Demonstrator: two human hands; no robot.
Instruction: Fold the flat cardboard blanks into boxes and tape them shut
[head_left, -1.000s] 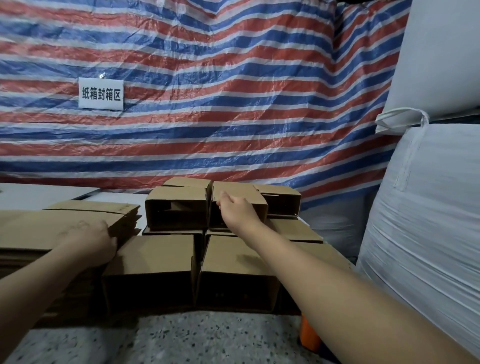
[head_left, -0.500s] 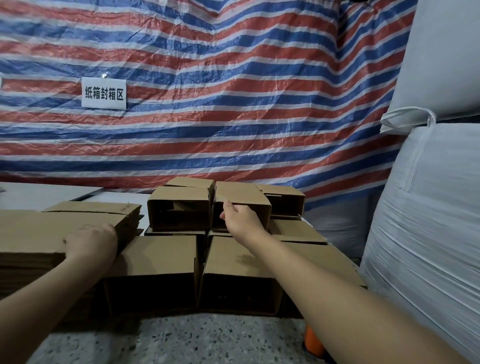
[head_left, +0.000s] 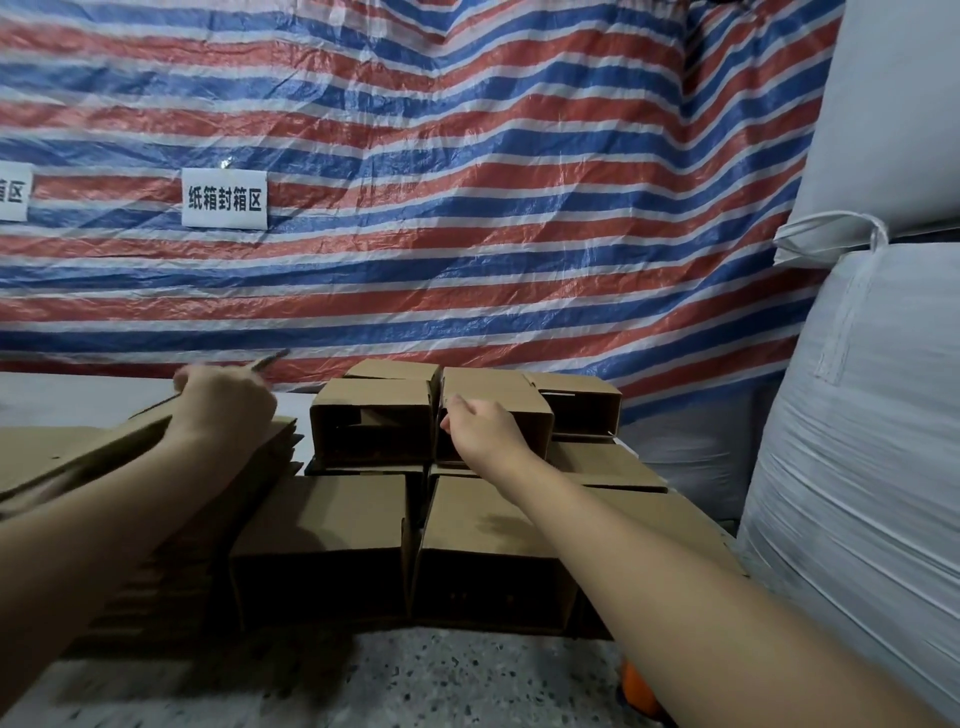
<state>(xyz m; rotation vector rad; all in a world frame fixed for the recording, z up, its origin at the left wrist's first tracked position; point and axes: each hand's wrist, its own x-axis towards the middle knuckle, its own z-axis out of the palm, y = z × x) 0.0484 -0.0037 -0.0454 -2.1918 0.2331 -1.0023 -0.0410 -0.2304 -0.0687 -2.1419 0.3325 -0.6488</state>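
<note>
Stacked boxes (head_left: 374, 415) probably crowding sacks (head_left: 857, 415)

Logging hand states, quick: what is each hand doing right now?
Left hand: grips the top flat cardboard blank, its far edge lifted off the stack.
Right hand: fingers curled, against a folded box; grip cannot be told.

We count two hands: the left hand (head_left: 223, 400) and the right hand (head_left: 485, 434). We see at least seven folded boxes (head_left: 371, 421), one stack of flat blanks (head_left: 78, 457), two white signs (head_left: 224, 198), and two big white sacks (head_left: 857, 441).
</note>
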